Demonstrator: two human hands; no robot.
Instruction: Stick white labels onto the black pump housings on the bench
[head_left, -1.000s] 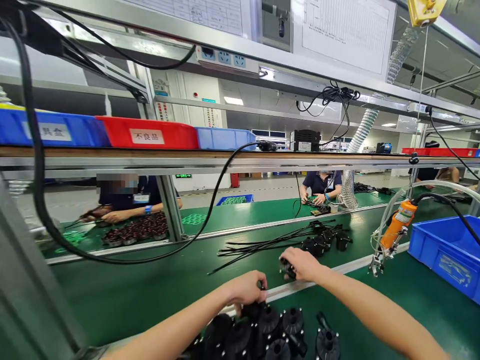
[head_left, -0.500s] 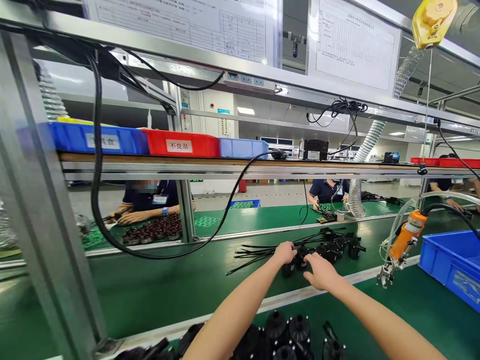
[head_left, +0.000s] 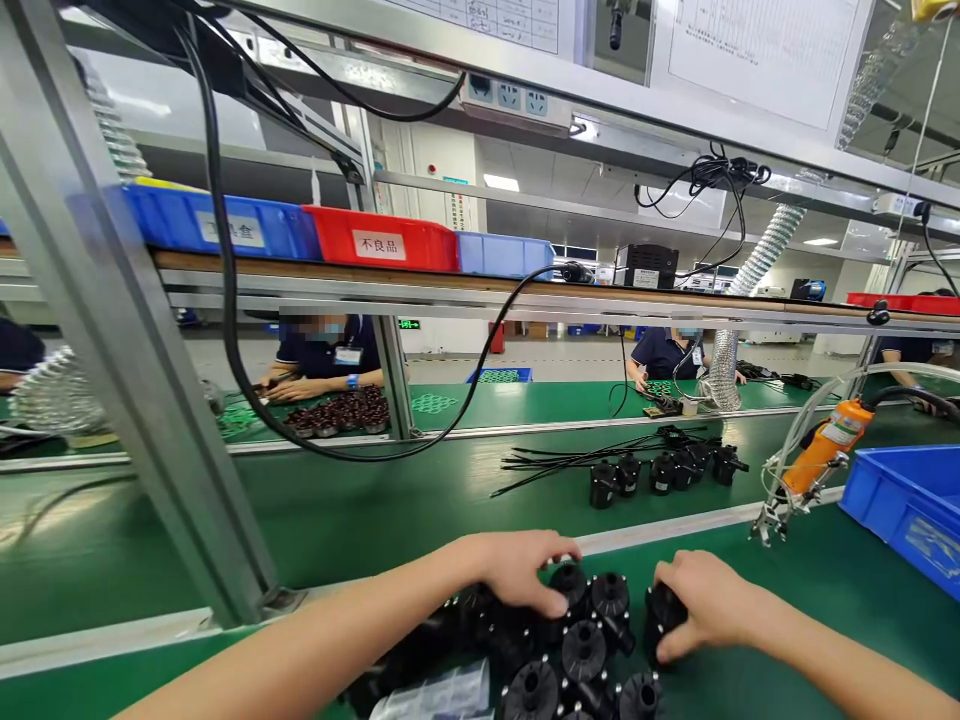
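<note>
My left hand (head_left: 521,572) has its thumb and fingers curled around a round black pump (head_left: 568,585) at the back of a cluster on the near green bench. My right hand (head_left: 709,605) grips another black pump (head_left: 663,618), which stands just right of the cluster. More black pumps (head_left: 583,652), with round ribbed tops and side spouts, crowd together below my hands. Beyond the pale rail, several similar black pumps (head_left: 661,474) stand in a row on the green belt, beside long black cables (head_left: 536,462).
An orange hanging tool (head_left: 825,450) and a blue bin (head_left: 911,510) are at the right. A metal post (head_left: 142,300) rises at the left, near a drooping black cable (head_left: 225,300). Clear plastic (head_left: 442,690) lies by the pumps. Across the belt, people (head_left: 326,350) work.
Both hands have come back from the row of pumps on the belt to the near cluster, now around pumps there. The view has tipped downward.
</note>
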